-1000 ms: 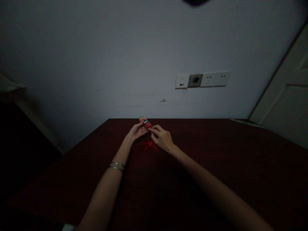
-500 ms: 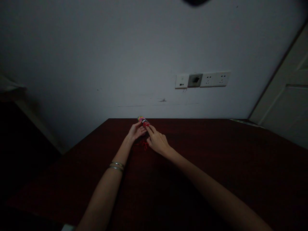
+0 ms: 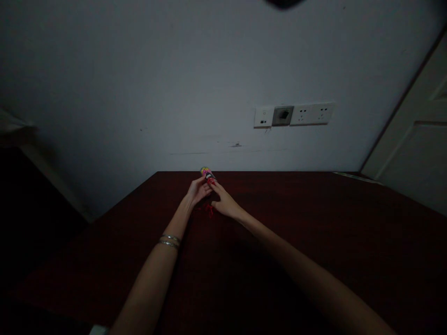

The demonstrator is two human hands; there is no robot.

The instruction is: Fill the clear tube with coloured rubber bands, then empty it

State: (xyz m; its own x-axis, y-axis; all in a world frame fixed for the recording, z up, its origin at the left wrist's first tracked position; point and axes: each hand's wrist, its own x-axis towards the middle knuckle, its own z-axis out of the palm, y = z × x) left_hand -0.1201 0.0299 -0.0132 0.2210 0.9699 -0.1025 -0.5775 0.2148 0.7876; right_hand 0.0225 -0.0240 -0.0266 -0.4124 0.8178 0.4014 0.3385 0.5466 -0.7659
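At the far side of the dark red table, my left hand holds a small cylinder between thumb and fingers. The cylinder is tilted, pink and yellow at its upper end, with a dark and white band in the middle and red at the lower end. My right hand reaches in from the right, its fingers stretched out against the red lower end and its thumb apart below. A loose tangle of red thread lies on the table under both hands. The dim light hides the fine detail.
A pale wall rises right behind the table's back edge. On it sits a row of sockets and a switch. A white door stands at the right, and a dark piece of furniture at the left.
My right hand has rolled slightly and its fingers have straightened along the red end of the cylinder. The left hand and the cylinder have hardly moved.
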